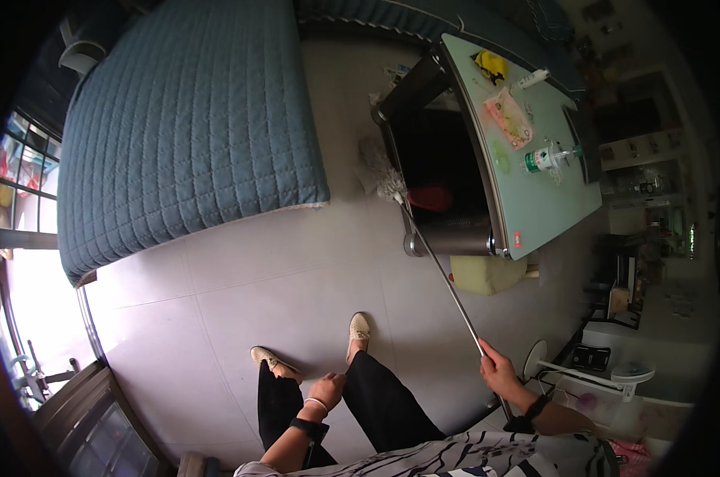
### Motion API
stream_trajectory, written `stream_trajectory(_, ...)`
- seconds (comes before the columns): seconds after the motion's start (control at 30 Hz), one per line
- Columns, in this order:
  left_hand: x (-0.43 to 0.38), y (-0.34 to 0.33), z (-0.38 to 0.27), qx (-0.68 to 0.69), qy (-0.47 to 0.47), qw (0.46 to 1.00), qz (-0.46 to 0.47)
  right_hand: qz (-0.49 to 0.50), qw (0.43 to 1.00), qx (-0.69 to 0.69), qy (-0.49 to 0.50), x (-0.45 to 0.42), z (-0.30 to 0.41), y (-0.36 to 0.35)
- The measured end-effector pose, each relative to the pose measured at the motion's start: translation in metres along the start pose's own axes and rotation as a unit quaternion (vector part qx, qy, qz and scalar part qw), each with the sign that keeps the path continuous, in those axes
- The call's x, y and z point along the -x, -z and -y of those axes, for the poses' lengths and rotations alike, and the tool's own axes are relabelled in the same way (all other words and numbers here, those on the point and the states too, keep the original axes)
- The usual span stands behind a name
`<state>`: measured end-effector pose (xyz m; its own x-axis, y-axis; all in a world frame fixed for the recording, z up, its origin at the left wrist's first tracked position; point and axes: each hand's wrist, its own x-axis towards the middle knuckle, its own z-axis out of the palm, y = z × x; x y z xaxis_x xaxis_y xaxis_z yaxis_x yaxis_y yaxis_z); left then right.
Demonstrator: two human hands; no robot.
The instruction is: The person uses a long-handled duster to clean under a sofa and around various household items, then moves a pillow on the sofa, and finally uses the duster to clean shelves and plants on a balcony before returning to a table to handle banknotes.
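My right hand (498,371) grips the slim metal pole (449,283) of a long-handled duster. The pole slants away from me, and its fluffy grey head (389,183) is by the edge of the glass-topped coffee table's dark lower frame (415,242). Part of the head looks blurred. With its fingers curled in, my left hand (329,390) hangs in front of my legs, and nothing shows in it. A white bracelet and a black band circle the left wrist.
A blue quilted cover (199,131) drapes a piece of furniture at left. On the glass tabletop (533,220) are a plastic bottle (541,160), a pink packet (509,119) and a yellow item (492,65). A pale green stool (488,274) sits beneath. A white fan (592,372) stands right.
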<state>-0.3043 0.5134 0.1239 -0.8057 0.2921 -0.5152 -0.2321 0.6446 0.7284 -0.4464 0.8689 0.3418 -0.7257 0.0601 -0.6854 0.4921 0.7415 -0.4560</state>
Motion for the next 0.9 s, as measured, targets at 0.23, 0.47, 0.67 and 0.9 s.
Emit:
stream_trajectory(0.23, 0.001, 0.092, -0.039, -0.038, -0.043, 0.994, -0.095, 0.027, 0.992, -0.117, 0.029, -0.082, 0.065, -0.013)
stream_trajectory(0.47, 0.017, 0.159, -0.084, -0.006, 0.030, 0.983, -0.183, 0.049, 0.977, -0.207, 0.004, -0.252, 0.092, -0.041)
stream_trajectory(0.67, 0.049, 0.147, -0.079, -0.011, 0.069, 0.985, -0.158, 0.010, 0.995, 0.049, 0.087, -0.082, -0.059, -0.038)
stream_trajectory(0.9, 0.003, 0.153, -0.130, -0.017, -0.072, 0.990, -0.119, 0.009, 0.980, 0.007, 0.200, -0.077, 0.006, 0.005)
